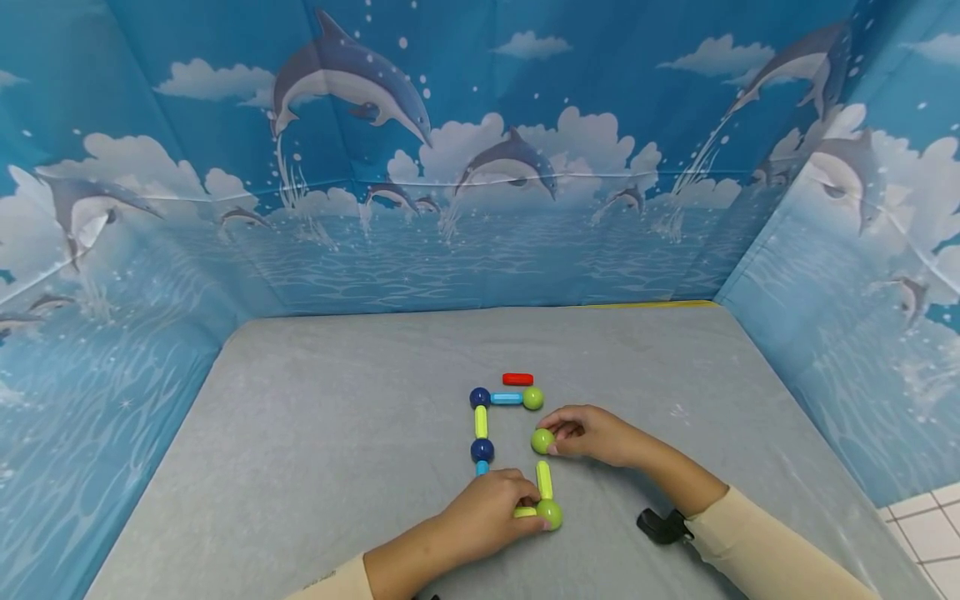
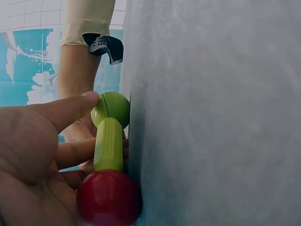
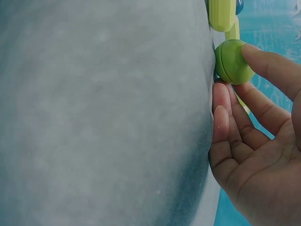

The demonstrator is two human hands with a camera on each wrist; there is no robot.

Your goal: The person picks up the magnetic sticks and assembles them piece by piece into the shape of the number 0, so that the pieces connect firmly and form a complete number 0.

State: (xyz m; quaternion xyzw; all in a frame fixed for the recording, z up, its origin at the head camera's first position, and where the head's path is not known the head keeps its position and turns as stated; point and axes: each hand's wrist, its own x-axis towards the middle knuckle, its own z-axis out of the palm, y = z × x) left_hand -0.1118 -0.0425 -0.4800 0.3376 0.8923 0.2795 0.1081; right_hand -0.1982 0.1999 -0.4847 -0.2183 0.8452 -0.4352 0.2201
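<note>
My right hand (image 1: 592,433) pinches a green ball (image 1: 542,441) between thumb and fingers, low over the grey surface. Just below that ball, a yellow-green rod (image 1: 544,480) points up from a second green ball (image 1: 550,514). My left hand (image 1: 491,512) holds this second ball, its thumb on the side, as the left wrist view shows. Another yellow-green rod (image 2: 109,143) joins it to a red ball (image 2: 109,198) beside the palm, hidden from the head view. To the left, dark blue balls (image 1: 482,451) and rods form a joined line, partly covered by my left hand.
A blue rod (image 1: 506,399) links the upper dark blue ball (image 1: 480,398) to a green ball (image 1: 533,398). Behind it lies a loose red rod (image 1: 517,379). A dolphin-print curtain (image 1: 480,250) borders the grey cloth-covered table (image 1: 337,400). A black device (image 1: 663,527) sits at my right wrist.
</note>
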